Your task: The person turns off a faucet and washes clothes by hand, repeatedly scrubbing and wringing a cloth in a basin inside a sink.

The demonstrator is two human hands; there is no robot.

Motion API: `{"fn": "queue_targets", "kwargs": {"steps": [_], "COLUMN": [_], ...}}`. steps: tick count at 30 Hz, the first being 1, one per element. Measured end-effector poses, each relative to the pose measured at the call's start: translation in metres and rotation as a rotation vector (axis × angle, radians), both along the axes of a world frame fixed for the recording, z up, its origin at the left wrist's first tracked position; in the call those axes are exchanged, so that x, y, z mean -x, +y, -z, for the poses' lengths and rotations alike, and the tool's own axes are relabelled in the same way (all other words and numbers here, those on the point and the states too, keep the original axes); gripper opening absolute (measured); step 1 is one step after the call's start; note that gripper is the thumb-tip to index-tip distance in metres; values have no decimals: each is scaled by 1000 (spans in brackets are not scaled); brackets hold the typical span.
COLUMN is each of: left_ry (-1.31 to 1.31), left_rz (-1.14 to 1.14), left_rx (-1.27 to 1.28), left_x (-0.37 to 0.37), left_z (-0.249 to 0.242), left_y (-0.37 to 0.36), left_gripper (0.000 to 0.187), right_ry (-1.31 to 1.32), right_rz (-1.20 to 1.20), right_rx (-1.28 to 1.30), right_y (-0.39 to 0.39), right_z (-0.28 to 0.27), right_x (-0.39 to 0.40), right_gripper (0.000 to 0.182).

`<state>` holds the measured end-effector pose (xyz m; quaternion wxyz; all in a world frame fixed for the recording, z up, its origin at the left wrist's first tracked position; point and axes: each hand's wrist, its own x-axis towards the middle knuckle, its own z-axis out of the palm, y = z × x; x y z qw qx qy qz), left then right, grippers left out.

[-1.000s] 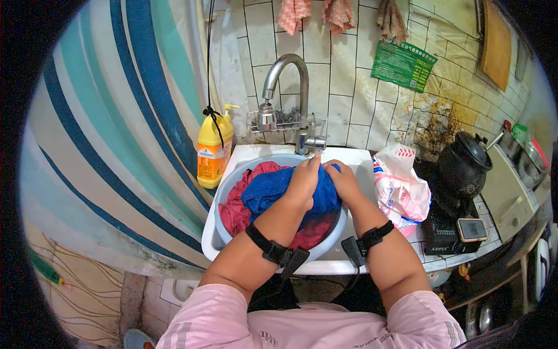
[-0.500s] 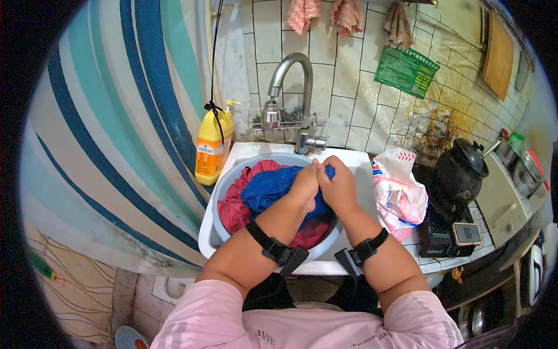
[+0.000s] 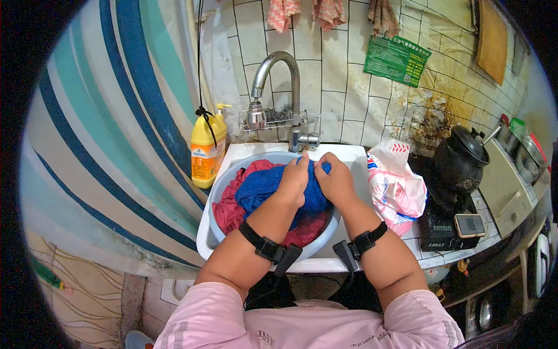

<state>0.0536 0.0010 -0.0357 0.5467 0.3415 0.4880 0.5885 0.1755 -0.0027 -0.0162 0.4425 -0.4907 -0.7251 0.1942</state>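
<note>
A wet blue cloth [image 3: 258, 189] is bunched in a pale blue basin [image 3: 330, 234]. Red fabric [image 3: 228, 214] lies around and under it. My left hand [image 3: 295, 179] is closed on the upper part of the blue cloth, thumb pointing up. Close beside it on the right, my right hand [image 3: 333, 179] grips the same cloth, with a small fold showing at its fingers. The undersides of both hands are hidden. The basin sits inside a white sink [image 3: 279, 266].
Behind the basin stands a curved metal faucet [image 3: 295, 87]. A yellow pump bottle [image 3: 207, 148] is at left. To the right are a crumpled plastic bag [image 3: 398, 189], a black pot [image 3: 462, 156] on a stove and a phone-like device [image 3: 469, 225]. A striped curtain [image 3: 110, 145] hangs at left.
My hands were pressed together on the blue cloth; now they are slightly apart, with cloth visible between them. The camera view has shifted a little.
</note>
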Motion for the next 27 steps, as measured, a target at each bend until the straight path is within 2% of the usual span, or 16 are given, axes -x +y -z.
{"fn": "queue_targets", "kwargs": {"steps": [1,3,4,5,7,8,9,11,12,15,20,22,25,26,27], "left_ry": [10,21,-148,-316,-313,-183,-53,-95,-28,70,47,100,22,15,-71], "left_rz": [-6,-15,105,225,259,198,138,201,141,80,70,-68,-70,-74,22], "left_rx": [-17,-34,-109,-183,-151,-59,32,22,66,100,7,-20,-33,-36,-84], "left_x": [2,6,10,12,2,-4,-8,-9,-10,-14,-12,-10,-2,1,6], "left_z": [0,13,39,53,35,25,19,13,11,5,-4,-11,-10,1,20], "left_y": [0,9,26,35,19,11,7,4,4,-1,-7,-11,-8,0,13], "left_gripper": [48,45,44,43,45,47,49,53,54,55,54,51,48,48,47], "right_ry": [0,107,68,69,127,46,46,32,-11,-45,-45,-41,-16,23,63], "right_rz": [-3,-145,-176,-180,-160,-30,-29,132,128,161,127,90,34,-10,-56], "right_rx": [0,-355,-411,-412,-364,-315,-316,-240,-131,-106,-100,-104,-122,-195,-268], "right_y": [-5,-17,-31,-29,-24,-19,-12,3,10,27,24,15,-4,-11,-19], "right_z": [-2,-4,-14,-13,-8,-5,-3,0,1,15,17,12,3,0,-4], "right_x": [2,7,9,9,11,12,12,11,7,0,-2,1,5,8,11], "right_gripper": [22,20,19,19,22,26,26,29,29,29,27,26,24,23,23]}}
